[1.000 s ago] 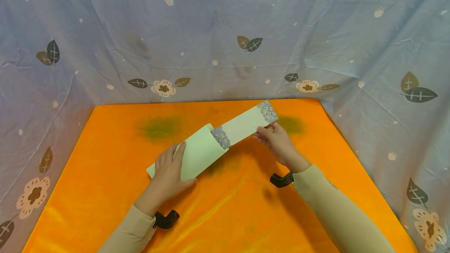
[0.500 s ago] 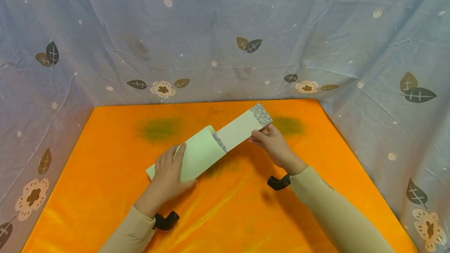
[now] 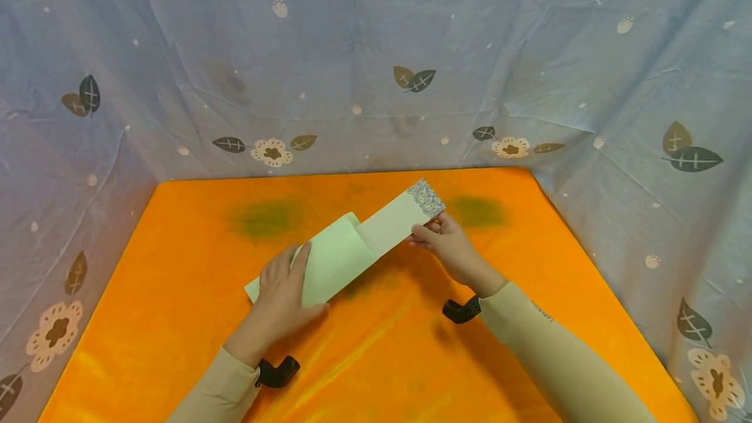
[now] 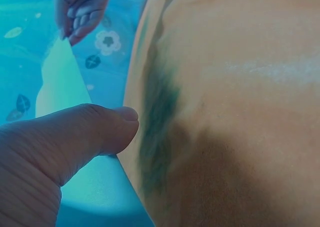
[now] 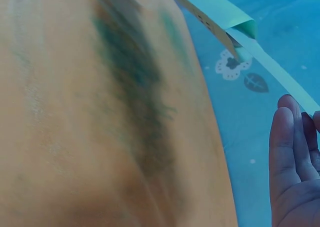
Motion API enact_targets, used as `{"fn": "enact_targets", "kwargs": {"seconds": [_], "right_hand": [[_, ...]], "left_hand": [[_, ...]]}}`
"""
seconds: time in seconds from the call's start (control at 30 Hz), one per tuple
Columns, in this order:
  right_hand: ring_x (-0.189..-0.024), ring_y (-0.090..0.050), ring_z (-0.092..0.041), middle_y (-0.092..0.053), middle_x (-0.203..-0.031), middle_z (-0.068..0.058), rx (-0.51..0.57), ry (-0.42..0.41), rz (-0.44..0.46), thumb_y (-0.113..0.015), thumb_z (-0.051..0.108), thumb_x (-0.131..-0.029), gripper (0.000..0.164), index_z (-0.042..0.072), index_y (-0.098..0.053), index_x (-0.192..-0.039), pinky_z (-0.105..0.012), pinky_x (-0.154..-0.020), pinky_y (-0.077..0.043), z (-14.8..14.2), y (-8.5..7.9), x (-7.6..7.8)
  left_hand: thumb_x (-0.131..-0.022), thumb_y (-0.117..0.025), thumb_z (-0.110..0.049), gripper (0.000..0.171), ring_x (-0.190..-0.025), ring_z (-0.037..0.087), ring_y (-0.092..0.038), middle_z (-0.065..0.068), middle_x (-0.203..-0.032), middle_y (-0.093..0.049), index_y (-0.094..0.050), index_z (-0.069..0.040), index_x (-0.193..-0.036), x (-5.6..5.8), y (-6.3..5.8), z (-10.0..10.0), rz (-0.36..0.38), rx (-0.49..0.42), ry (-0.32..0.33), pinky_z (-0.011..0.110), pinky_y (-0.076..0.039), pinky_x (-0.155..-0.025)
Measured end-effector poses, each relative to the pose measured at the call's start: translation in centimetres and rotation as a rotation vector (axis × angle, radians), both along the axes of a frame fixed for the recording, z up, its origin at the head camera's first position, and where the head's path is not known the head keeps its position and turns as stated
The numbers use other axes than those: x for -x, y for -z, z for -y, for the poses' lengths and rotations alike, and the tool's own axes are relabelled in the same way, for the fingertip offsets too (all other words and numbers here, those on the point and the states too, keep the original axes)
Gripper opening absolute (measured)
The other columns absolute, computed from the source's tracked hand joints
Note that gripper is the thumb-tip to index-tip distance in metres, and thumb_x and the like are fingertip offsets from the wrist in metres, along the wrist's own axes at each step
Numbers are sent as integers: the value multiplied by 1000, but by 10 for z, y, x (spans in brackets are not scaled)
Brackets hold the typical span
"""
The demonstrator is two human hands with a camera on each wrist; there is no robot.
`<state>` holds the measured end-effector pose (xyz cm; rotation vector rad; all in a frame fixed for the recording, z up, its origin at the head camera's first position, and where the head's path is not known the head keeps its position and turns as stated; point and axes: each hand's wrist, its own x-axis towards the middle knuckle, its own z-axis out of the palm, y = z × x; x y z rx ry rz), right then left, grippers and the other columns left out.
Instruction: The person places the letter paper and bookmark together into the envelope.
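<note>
My left hand (image 3: 284, 296) grips a pale green paper envelope (image 3: 341, 256), fingers over its upper side and thumb along the near edge. The envelope's open end faces up and to the right. A long white card (image 3: 388, 227) sits partly inside it, with a grey lace-patterned band (image 3: 426, 198) at its outer end. The card's inner end is hidden in the envelope. My right hand (image 3: 455, 250) pinches the card's near edge close to that band, thumb on top. In the right wrist view the card (image 5: 285, 79) enters the mouth of the envelope (image 5: 215, 7).
Below the hands lies a table with an orange cloth (image 3: 376, 371), marked by dark green patches (image 3: 267, 216). Blue-grey curtains (image 3: 352, 38) with leaf and flower prints stand behind and on both sides. Each wrist carries a black device (image 3: 461, 310).
The right hand has moved down and left, sliding the card deeper into the envelope. The card's inner lace band has gone out of sight. My left hand and the envelope stay nearly still.
</note>
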<state>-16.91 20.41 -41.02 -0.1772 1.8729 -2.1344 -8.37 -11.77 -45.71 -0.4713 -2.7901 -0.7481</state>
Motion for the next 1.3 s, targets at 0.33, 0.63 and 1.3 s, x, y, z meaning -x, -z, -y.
{"fn": "enact_targets", "kwargs": {"seconds": [0.33,0.63,1.3], "right_hand": [[-96,-64,-30,-54,-102,-26,-41,11,-16,-61,10,-96,31,-3,-36,-109,-52,-99,-41,1,4,0],[-92,-65,-29,-55,-96,-23,-46,28,-23,-60,8,-96,29,0,-35,-108,-52,-97,-43,3,3,-1],[-85,-65,-25,-53,-95,-18,-60,171,-35,-59,8,-97,35,1,-34,-120,-52,-96,-45,-3,4,5]], "left_hand": [[-68,-86,-40,111,-129,47,-28,28,-145,-28,-23,-3,-152,-1,-1,0,50,8,-1,62,-19,-103],[-69,-85,-43,112,-130,46,-27,27,-147,-27,-22,-5,-152,-1,0,0,90,13,0,62,-18,-104],[-70,-84,-43,109,-130,46,-28,27,-147,-27,-24,-5,-152,-2,1,1,107,17,16,62,-18,-104]]}}
